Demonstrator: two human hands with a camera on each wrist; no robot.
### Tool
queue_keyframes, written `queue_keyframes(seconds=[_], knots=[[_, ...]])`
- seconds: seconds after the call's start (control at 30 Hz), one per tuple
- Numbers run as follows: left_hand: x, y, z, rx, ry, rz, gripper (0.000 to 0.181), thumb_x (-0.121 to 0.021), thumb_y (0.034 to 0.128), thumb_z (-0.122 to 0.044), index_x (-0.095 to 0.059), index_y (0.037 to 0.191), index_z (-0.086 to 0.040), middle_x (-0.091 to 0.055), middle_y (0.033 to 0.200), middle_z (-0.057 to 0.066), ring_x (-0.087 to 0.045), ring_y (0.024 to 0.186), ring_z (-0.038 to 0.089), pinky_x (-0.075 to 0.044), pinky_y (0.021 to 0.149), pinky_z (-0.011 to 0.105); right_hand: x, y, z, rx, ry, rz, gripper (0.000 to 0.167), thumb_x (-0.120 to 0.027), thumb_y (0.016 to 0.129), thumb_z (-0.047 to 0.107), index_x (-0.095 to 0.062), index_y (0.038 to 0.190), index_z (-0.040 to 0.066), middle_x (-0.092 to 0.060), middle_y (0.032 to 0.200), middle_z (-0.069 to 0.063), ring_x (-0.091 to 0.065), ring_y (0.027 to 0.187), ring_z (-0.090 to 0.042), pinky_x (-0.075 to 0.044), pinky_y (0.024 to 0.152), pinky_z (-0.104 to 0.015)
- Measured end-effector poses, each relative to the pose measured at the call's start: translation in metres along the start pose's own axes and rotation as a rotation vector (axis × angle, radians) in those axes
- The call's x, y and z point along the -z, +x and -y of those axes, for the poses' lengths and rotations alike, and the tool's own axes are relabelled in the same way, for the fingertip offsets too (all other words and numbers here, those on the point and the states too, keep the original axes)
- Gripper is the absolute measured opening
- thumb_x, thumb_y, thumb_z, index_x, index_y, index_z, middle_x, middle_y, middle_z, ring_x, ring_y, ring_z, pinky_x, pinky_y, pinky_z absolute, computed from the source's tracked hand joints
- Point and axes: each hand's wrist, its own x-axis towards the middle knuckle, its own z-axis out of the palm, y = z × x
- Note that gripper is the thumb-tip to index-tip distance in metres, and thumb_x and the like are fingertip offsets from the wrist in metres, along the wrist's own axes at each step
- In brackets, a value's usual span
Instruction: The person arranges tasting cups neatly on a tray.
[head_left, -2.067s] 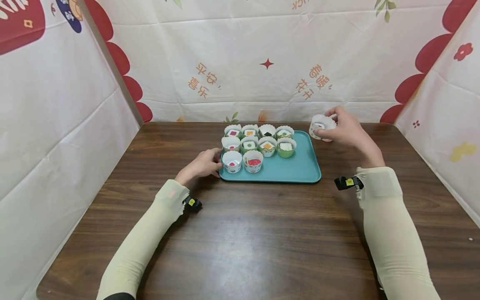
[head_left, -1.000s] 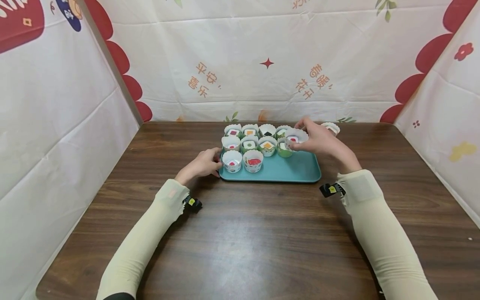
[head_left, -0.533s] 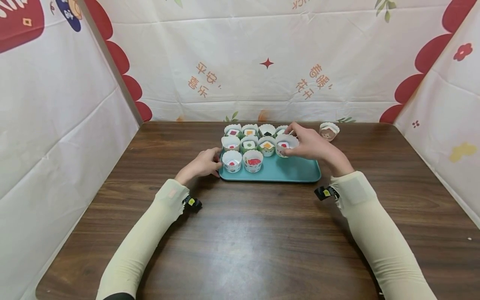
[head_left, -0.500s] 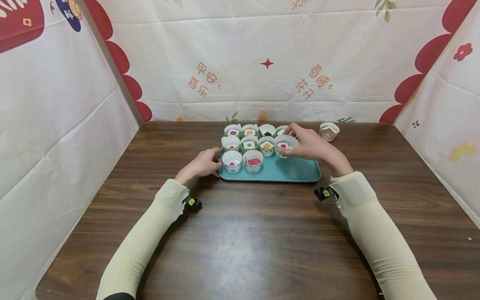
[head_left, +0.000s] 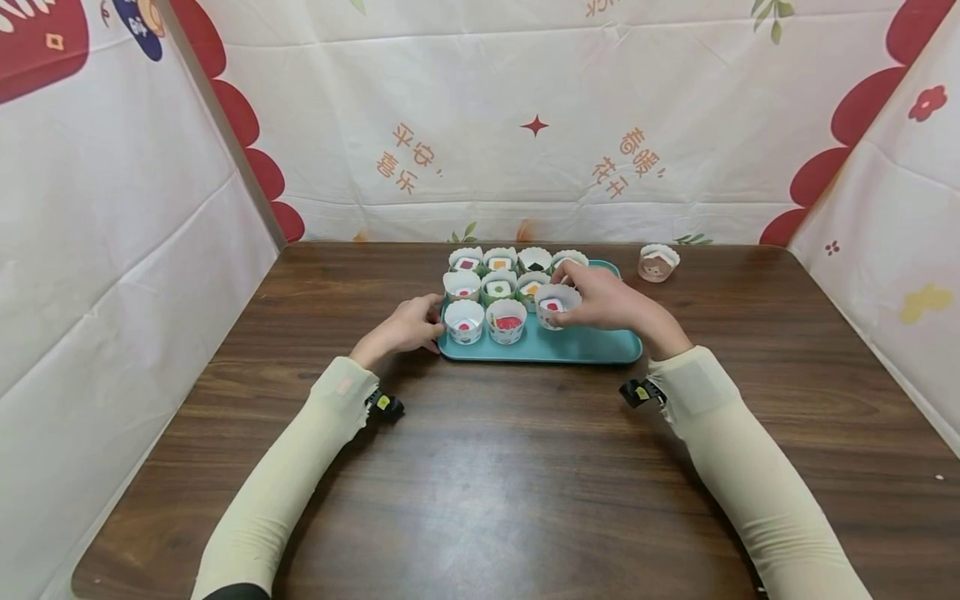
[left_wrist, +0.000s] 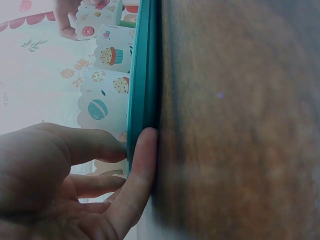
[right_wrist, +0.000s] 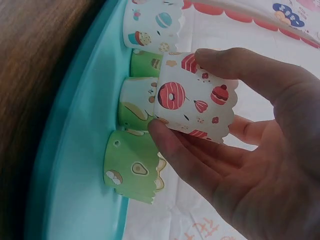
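Note:
My right hand (head_left: 607, 302) pinches a white paper baking cup (head_left: 555, 307) with a scalloped rim and a red-and-white piece inside. In the right wrist view this baking cup (right_wrist: 187, 100) shows a pink doughnut print and is held above the blue-green tray (right_wrist: 70, 165). At the tray's (head_left: 585, 354) left end, my left hand (head_left: 405, 327) grips the rim; the left wrist view has its fingers (left_wrist: 145, 155) on both sides of that edge. Two front-row cups, a white cup (head_left: 464, 323) and another cup (head_left: 506, 323), stand on the tray left of the held one.
Several more filled paper cups stand in rows at the tray's back, among them a green cup (right_wrist: 132, 165). One cup (head_left: 658, 263) stands on the brown table (head_left: 480, 467) beyond the tray's right. A printed white cloth (head_left: 480, 108) encloses the back and sides.
The right hand has carried its cup leftward from beyond the tray's right end, over the tray, then toward the front row. My left hand has stayed at the rim.

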Motion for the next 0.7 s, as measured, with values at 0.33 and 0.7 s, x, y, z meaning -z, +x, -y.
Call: queue_keyframes(seconds=[0.33,0.7], knots=[[0.000,0.000,-0.001,-0.001,0.009,-0.006,0.062,-0.054,0.1012,-0.004,-0.032,0.158,0.003,-0.060,0.120,0.025,-0.070,0.083,0.024,-0.066,0.069,0.029,-0.011,0.004,0.002,0.002,-0.053,0.023,0.056,-0.082,0.087,0.032,-0.054,0.129,0.007,-0.063,0.133,-0.022,-0.061,0.121,-0.041,-0.053,0.097,-0.055],[0.000,0.001,0.002,0.001,0.004,-0.001,0.062,-0.054,0.1017,-0.004,-0.031,0.159,0.003,-0.060,0.121,0.025,-0.070,0.084,0.023,-0.066,0.070,0.029,-0.016,0.006,0.005,-0.018,-0.061,0.032,0.062,-0.081,0.088,0.032,-0.051,0.136,0.007,-0.062,0.135,-0.021,-0.060,0.122,-0.040,-0.053,0.098,-0.055]])
